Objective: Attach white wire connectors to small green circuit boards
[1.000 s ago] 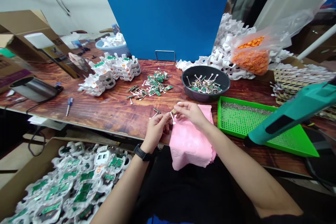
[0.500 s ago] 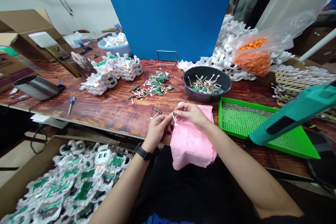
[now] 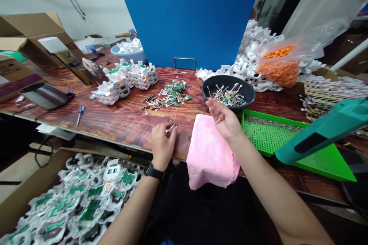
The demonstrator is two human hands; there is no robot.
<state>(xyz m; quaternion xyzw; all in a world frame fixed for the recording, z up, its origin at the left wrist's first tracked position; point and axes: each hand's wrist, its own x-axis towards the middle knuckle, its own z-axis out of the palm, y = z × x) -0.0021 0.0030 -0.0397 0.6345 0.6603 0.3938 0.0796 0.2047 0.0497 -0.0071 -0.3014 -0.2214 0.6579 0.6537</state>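
Observation:
My left hand rests at the table's front, its thumb and curled fingers closing on the white lead of a small wired circuit board. My right hand is open, palm turned up and fingers stretched out, holding nothing. It hovers over the far right edge of a folded pink cloth, by the near rim of a black bowl. Several wired boards lie in that bowl, and a blurred pale piece shows above them. A loose pile of green circuit boards lies left of the bowl.
Right of the cloth are a green perforated tray and a teal tool. White plastic shells are stacked at left, near a screwdriver. A box of shells with boards stands below. A blue panel rises behind.
The two hands have moved apart. The wired piece between them has left my fingers. My right hand moved toward the bowl and opened; my left moved left to the board on the table.

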